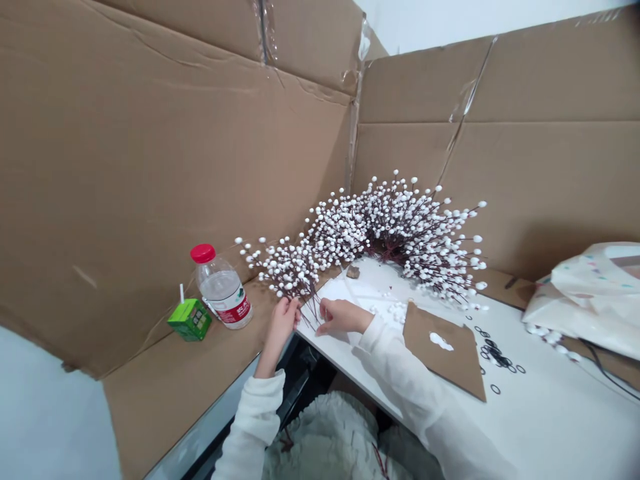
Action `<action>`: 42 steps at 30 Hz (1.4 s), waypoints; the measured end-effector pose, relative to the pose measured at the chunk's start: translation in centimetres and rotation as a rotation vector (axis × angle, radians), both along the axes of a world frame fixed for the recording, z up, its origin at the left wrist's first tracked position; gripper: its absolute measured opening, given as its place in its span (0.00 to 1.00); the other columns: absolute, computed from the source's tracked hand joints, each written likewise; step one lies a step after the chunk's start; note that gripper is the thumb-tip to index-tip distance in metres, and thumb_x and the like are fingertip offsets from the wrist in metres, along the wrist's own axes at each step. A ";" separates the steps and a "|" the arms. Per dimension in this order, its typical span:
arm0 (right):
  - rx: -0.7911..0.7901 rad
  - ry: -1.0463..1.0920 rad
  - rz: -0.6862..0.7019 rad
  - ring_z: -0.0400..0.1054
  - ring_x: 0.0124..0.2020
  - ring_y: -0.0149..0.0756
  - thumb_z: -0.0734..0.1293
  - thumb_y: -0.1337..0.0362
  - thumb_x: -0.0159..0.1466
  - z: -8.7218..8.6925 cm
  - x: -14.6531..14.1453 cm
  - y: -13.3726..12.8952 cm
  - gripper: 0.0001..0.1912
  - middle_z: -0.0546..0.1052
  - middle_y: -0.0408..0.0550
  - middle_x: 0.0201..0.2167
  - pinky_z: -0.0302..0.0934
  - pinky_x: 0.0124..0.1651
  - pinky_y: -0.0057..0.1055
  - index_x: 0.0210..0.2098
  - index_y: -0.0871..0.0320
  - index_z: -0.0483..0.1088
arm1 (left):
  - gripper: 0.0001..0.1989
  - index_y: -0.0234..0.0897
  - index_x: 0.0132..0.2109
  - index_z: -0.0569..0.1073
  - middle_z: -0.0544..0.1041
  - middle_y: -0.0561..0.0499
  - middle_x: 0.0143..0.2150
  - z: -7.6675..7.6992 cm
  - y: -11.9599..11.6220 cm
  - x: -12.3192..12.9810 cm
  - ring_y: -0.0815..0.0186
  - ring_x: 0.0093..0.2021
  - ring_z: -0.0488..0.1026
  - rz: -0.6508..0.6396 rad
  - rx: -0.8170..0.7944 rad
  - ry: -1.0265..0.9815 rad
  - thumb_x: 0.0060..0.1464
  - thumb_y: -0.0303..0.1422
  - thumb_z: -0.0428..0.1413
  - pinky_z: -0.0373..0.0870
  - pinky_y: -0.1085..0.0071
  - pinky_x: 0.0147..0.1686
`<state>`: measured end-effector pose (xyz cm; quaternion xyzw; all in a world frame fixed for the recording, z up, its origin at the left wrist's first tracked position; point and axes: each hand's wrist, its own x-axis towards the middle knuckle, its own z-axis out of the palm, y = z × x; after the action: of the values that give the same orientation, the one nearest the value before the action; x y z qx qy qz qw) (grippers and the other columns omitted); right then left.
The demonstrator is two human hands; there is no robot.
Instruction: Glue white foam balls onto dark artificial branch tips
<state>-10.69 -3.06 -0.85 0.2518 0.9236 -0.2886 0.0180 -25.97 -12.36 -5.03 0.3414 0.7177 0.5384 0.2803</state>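
Observation:
A cluster of dark stems with white berries (293,268) leans over the table corner, its berry ends pointing up and left. My left hand (285,319) is closed round the stems just below the berries. To its right, my right hand (344,316) has its thumb and fingertips pinched together at the lower stem ends; what exactly lies between them is too small to make out. Behind both hands, a large heap of similar white-berry branches (430,233) spreads in an arc across the back of the table.
A red-capped bottle (225,293) and a green drink carton (191,320) stand at left. On the white table (560,413) lie a cardboard piece (445,360) with a white patch, black rings (495,353) and loose white berries (397,311). A white bag (590,293) sits at right; cardboard walls rise behind.

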 end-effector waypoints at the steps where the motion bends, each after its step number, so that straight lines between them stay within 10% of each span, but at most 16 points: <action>1: -0.011 0.010 0.006 0.60 0.30 0.31 0.73 0.54 0.51 -0.1 -0.1 0.0 0.20 0.69 0.44 0.29 0.48 0.31 0.25 0.33 0.60 0.63 | 0.30 0.39 0.29 0.61 0.63 0.60 0.17 0.0 0.0 0.0 0.77 0.13 0.56 0.016 0.012 -0.011 0.38 0.63 0.42 0.52 0.79 0.16; 11: -0.714 0.121 -0.027 0.53 0.17 0.22 0.63 0.66 0.60 0.4 -0.5 -0.8 0.07 0.62 0.37 0.19 0.49 0.22 0.21 0.37 0.61 0.62 | 0.25 0.38 0.29 0.63 0.66 0.57 0.15 0.2 0.0 0.1 0.75 0.12 0.57 0.033 0.007 -0.015 0.42 0.58 0.44 0.52 0.79 0.15; 19: -0.939 0.477 0.009 0.51 0.19 0.23 0.63 0.62 0.56 -1.3 -0.8 -0.7 0.10 0.59 0.36 0.16 0.43 0.24 0.22 0.31 0.62 0.58 | 0.21 0.38 0.30 0.63 0.66 0.58 0.16 -0.2 0.0 -0.1 0.76 0.12 0.57 0.024 -0.005 -0.002 0.47 0.52 0.43 0.52 0.79 0.16; 32: -0.579 0.453 -0.339 0.56 0.19 0.25 0.62 0.70 0.59 -2.6 -3.2 -1.9 0.04 0.63 0.38 0.15 0.48 0.27 0.23 0.30 0.61 0.59 | 0.18 0.38 0.28 0.64 0.66 0.56 0.17 1.2 -0.5 0.4 0.73 0.17 0.60 0.059 -0.189 0.238 0.54 0.45 0.39 0.53 0.77 0.24; 38: -0.252 0.346 -0.282 0.60 0.24 0.28 0.68 0.56 0.57 -2.7 -1.9 -1.6 0.16 0.67 0.40 0.22 0.49 0.31 0.25 0.37 0.59 0.61 | 0.17 0.36 0.25 0.64 0.74 0.45 0.28 2.7 -0.6 1.4 0.67 0.31 0.68 0.140 -0.316 0.500 0.56 0.40 0.41 0.46 0.74 0.31; 42: -0.320 0.320 -0.209 0.60 0.24 0.29 0.63 0.44 0.59 -1.4 -0.9 -0.7 0.22 0.66 0.41 0.21 0.51 0.31 0.25 0.37 0.59 0.61 | 0.20 0.35 0.27 0.68 0.77 0.41 0.36 3.4 -0.2 1.7 0.60 0.39 0.72 0.113 -0.400 0.592 0.56 0.44 0.42 0.47 0.72 0.32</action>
<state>-11.57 -3.74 -2.26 0.2911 0.8260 -0.4678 -0.1187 -24.23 -12.52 -1.60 0.3807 0.8766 0.2799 0.0912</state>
